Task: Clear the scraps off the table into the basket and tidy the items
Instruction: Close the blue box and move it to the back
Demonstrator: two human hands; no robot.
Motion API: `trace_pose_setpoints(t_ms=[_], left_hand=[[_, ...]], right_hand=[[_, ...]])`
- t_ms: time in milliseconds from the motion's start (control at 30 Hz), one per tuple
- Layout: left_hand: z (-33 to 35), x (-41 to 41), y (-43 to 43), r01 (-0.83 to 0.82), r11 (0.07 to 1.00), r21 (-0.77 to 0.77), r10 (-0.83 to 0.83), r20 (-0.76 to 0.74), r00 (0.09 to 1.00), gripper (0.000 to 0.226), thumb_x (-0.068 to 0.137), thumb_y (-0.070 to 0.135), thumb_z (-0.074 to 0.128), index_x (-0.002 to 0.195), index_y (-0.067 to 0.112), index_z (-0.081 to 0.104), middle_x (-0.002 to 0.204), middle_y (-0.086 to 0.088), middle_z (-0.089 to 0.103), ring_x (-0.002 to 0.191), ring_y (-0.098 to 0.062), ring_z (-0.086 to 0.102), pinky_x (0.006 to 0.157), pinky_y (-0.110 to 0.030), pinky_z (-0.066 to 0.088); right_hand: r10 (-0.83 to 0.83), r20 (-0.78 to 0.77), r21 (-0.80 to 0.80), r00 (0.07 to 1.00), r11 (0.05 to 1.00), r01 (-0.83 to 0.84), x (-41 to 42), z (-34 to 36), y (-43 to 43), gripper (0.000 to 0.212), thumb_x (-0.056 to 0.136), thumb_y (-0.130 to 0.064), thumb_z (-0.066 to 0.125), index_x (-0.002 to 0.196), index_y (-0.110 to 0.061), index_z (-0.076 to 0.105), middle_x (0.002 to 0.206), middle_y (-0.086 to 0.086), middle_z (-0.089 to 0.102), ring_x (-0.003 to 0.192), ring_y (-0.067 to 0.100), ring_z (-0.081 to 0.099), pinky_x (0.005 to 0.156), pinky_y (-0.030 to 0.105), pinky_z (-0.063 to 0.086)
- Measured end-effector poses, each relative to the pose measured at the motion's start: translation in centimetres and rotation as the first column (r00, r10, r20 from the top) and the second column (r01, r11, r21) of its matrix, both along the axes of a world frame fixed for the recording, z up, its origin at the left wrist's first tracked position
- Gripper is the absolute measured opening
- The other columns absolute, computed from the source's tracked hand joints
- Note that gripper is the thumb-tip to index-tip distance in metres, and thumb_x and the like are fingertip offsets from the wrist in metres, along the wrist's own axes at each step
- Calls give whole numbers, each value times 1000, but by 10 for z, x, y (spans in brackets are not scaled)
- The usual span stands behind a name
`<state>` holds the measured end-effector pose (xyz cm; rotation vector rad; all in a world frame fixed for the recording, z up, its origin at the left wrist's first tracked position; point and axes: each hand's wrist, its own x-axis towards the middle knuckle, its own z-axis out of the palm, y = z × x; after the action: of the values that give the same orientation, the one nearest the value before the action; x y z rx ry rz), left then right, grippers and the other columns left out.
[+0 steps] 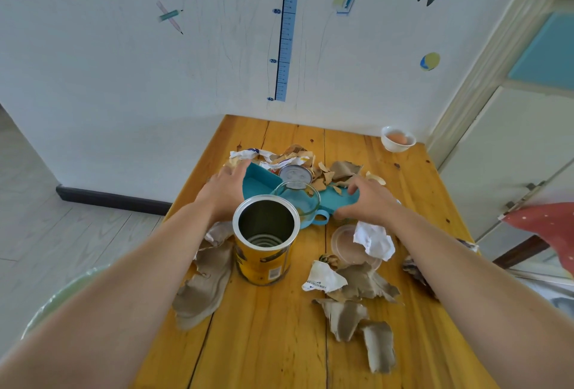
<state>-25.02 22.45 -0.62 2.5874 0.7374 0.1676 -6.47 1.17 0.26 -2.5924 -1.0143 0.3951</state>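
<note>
Table, yellow wood: torn brown cardboard scraps + crumpled white paper near & far. Pale green basket off near-left edge. Open yellow tin can ctr. Teal plastic dustpan beyond it: L hand fingers straight on left rim, R hand grips right edge.

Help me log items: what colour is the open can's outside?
Yellow; the can shows best in the head view.

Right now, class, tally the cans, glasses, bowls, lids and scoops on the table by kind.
can: 1
glass: 1
bowl: 1
lids: 2, the metal lid and the clear lid
teal scoop: 1
total: 6
</note>
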Motion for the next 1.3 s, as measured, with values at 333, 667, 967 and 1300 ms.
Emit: trace_pose_setpoints(t_ms=[333, 667, 967, 1300], left_hand=[[28, -10, 9, -131, 991, 19, 115, 376, 920, 94, 56, 31, 81, 130, 24, 25, 127, -11, 37, 98, -15, 40, 76, -31, 40], [59, 2, -2, -6, 990, -139, 70, 467, 881, 100, 50, 31, 78, 134, 28, 22, 124, -2, 40, 99, -17, 43, 73, -26, 39], [65, 16, -39, 67, 970, -234, 73, 542, 837, 114, 47, 47, 81, 139, 28, 16, 110, 13, 42, 100, -8, 44, 75, -17, 37], [72, 18, -57, -62, 989, -132, 128, 580, 805, 114, 49, 55, 77, 140, 28, 14, 129, -2, 44, 102, -8, 39, 77, -26, 36]], right_hand=[[-82, -184, 142, 979, 984, 110, 15, 30, -5, 34, 66, -48, 66, 83, -24, 51, 87, -1, 56, 75, 12, 51, 56, 25, 38], [-149, -517, 569, 843, 676, 468, -1, 68, -6, 44, 57, -61, 58, 84, -28, 55, 94, 2, 53, 80, 18, 56, 76, 33, 48], [-54, -278, 788, 959, 559, 260, -63, 68, 37, 46, 69, -47, 71, 98, -20, 49, 89, -7, 55, 80, 5, 53, 55, 6, 43], [22, -145, 809, 989, 578, 106, -81, 62, 46, 55, 61, -52, 71, 101, -24, 46, 105, -3, 49, 102, 14, 49, 81, 28, 49]])
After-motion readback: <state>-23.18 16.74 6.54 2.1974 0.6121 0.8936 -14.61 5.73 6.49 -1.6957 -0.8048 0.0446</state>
